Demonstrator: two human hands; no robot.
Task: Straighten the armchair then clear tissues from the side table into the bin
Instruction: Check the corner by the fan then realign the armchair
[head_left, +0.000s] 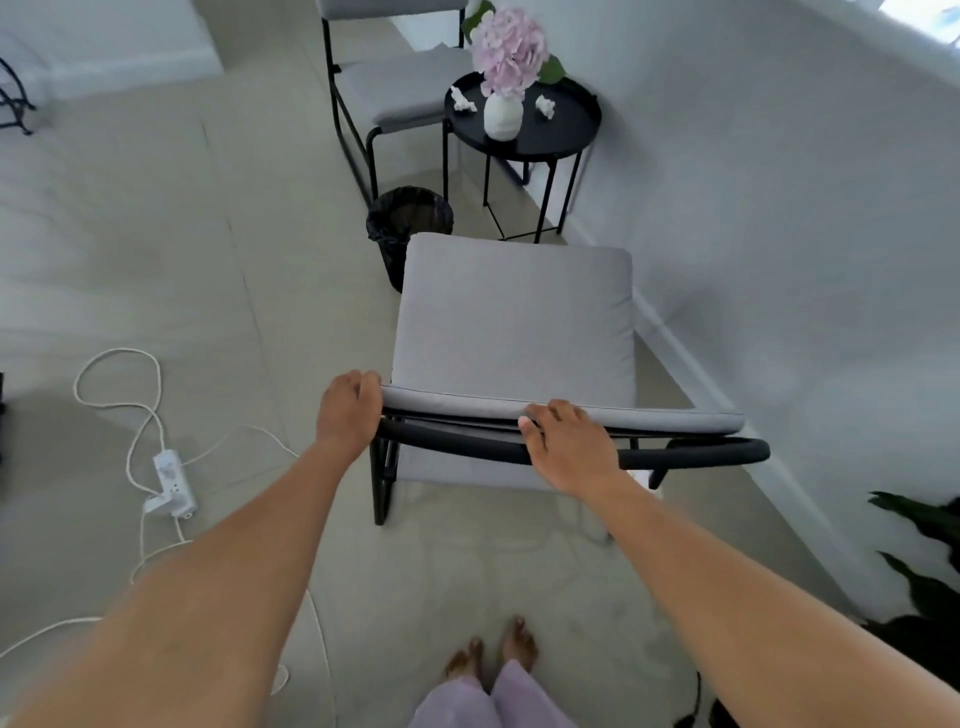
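Observation:
A grey-cushioned armchair (511, 322) with a black frame stands in front of me, its back toward me. My left hand (347, 410) grips the top left corner of its backrest. My right hand (566, 441) rests over the black top rail, fingers curled on it. Beyond the chair stands a round black side table (566, 135) with two crumpled white tissues, one to the left (462, 100) and one to the right (545, 106) of a white vase. A black-lined bin (408, 228) sits on the floor between the table and the armchair's far left corner.
The white vase (502, 115) holds pink flowers. A second grey chair (395, 88) stands left of the table. The wall (779, 234) runs close along the right. A white power strip (171, 483) with cords lies on the floor at left. A dark plant (919, 571) is at right.

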